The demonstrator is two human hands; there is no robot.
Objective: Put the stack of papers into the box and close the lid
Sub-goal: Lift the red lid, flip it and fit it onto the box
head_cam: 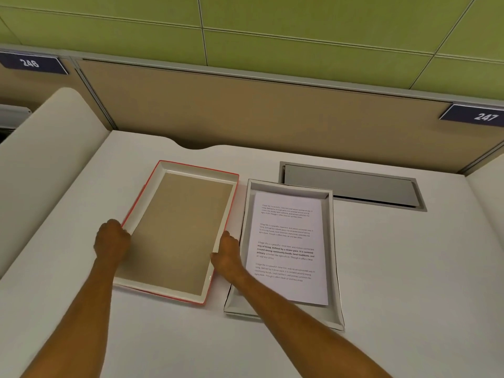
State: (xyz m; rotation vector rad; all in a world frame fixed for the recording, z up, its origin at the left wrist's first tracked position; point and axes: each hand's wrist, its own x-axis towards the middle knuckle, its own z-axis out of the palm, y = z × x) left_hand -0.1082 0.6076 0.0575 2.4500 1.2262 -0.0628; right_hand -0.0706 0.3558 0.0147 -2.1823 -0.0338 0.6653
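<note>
The red-edged lid [177, 230] lies upside down on the white desk, its brown inside facing up. My left hand [111, 240] grips the lid's left rim. My right hand [227, 253] grips its right rim. Just to the right stands the white box [331, 268], open. The stack of printed papers [289, 246] lies flat inside it, slightly askew. My right forearm crosses the box's near left corner.
A grey cable hatch [351, 186] is set into the desk behind the box. A tan partition [245, 110] runs along the desk's far edge, with number plates 246 [30, 62] and 247 [485, 115]. A white side panel [41, 159] rises at the left.
</note>
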